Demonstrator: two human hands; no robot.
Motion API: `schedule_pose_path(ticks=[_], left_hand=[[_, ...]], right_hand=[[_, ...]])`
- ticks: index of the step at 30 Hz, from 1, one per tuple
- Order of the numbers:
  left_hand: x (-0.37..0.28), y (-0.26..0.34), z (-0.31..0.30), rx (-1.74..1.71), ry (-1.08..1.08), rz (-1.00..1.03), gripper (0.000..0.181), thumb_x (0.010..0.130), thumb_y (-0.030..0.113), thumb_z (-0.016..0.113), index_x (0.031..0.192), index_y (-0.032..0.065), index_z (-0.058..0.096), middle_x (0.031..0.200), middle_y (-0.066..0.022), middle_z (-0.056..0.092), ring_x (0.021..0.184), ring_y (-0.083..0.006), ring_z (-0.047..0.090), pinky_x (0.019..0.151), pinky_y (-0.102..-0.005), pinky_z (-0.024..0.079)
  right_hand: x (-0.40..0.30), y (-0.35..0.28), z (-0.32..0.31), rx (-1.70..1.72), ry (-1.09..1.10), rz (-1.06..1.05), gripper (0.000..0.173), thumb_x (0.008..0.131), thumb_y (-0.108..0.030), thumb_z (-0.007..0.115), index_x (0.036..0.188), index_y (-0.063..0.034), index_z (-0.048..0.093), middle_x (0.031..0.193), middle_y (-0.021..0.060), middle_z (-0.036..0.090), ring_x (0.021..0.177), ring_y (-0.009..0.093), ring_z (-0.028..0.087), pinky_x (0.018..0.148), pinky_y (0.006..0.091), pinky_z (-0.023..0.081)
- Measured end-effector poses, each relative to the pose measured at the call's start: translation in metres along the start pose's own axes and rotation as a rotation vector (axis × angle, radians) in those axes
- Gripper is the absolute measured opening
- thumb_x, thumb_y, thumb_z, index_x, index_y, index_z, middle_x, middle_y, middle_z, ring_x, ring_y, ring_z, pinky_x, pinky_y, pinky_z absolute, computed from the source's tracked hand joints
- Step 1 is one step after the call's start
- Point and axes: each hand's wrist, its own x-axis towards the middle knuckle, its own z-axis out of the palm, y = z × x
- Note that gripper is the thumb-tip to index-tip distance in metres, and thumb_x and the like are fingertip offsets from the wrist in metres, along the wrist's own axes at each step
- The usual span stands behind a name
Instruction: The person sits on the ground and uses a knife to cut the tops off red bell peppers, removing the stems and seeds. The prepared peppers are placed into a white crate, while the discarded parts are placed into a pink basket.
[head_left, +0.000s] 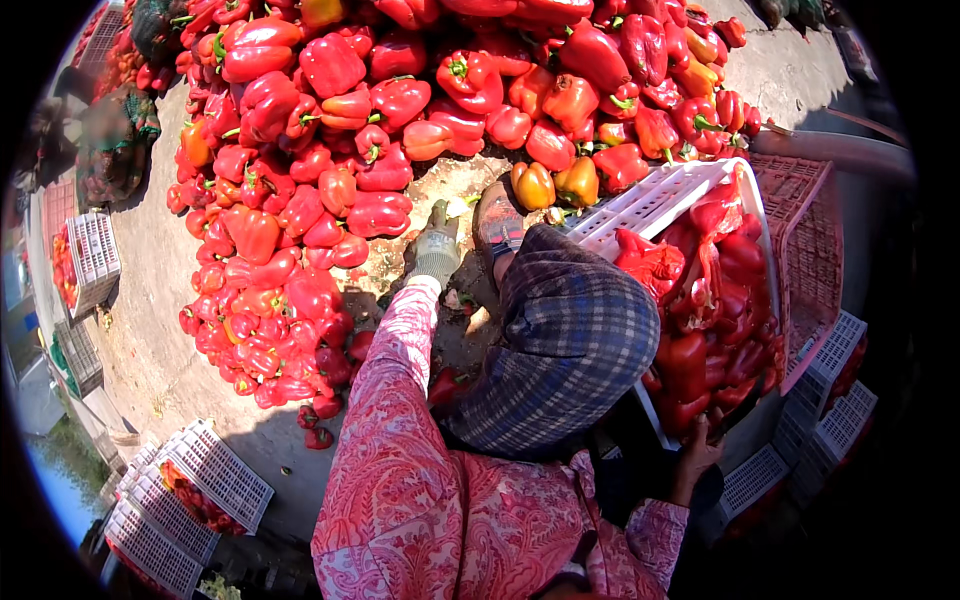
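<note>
My left hand (436, 246), in a grey-green knit glove, reaches down to the littered concrete in front of the pepper pile. Its fingertips are beside a pale pepper core (456, 206) with a green stem; I cannot tell whether they grip it. My bare right hand (699, 456) is low at the near end of a white plastic crate (634, 199). That crate leans to my right, full of red peppers (686, 360). The fingers touch or nearly touch the lowest peppers, and their grip is partly hidden.
A large heap of red bell peppers (259, 232) curves around the front and left. My sandalled foot (499, 217) stands beside two orange-green peppers (533, 186). A red crate (810, 255) stands beyond the white one. Stacked white crates (217, 476) are at lower left, mesh sacks (118, 142) at upper left.
</note>
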Motion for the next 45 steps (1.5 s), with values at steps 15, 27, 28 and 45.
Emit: schedule_pose_path(ticks=[15,27,28,45], left_hand=[[0.092,-0.012,0.015,0.086,0.124,0.07,0.059,0.083,0.02,0.065,0.138,0.0224,0.044,0.152,-0.013,0.027,0.121,-0.0312,0.053,0.095,-0.0411,0.049],[-0.017,-0.015,0.035,0.047,0.117,0.118,0.078,0.075,0.026,0.073,0.143,0.0178,0.036,0.149,-0.0203,0.022,0.125,-0.0352,0.047,0.098,-0.0414,0.046],[-0.016,-0.017,0.042,0.023,0.125,0.084,0.078,0.074,0.024,0.072,0.143,0.0179,0.036,0.148,-0.0202,0.024,0.124,-0.0351,0.047,0.096,-0.0413,0.047],[0.024,-0.027,0.054,-1.628,0.163,-0.025,0.086,0.067,-0.009,0.064,0.144,0.0195,0.038,0.127,-0.0181,0.054,0.101,-0.0321,0.063,0.07,-0.039,0.056]], right_hand=[[0.013,0.009,0.006,0.018,-0.025,0.045,0.04,0.087,-0.018,0.068,0.122,-0.0003,0.057,0.086,0.0008,0.058,0.06,0.007,0.05,0.049,0.0208,0.039],[0.014,0.004,0.009,0.0,-0.017,0.109,0.04,0.087,-0.019,0.068,0.12,-0.0006,0.058,0.082,0.0013,0.059,0.053,0.007,0.047,0.045,0.0206,0.035],[0.015,0.005,0.008,-0.007,-0.019,0.099,0.04,0.087,-0.019,0.068,0.12,-0.0006,0.058,0.081,0.0011,0.058,0.052,0.006,0.046,0.045,0.0206,0.035],[0.016,-0.004,0.02,0.099,-0.009,0.133,0.036,0.085,-0.013,0.07,0.117,-0.0018,0.059,0.078,0.0005,0.058,0.05,0.007,0.049,0.043,0.0222,0.039]])
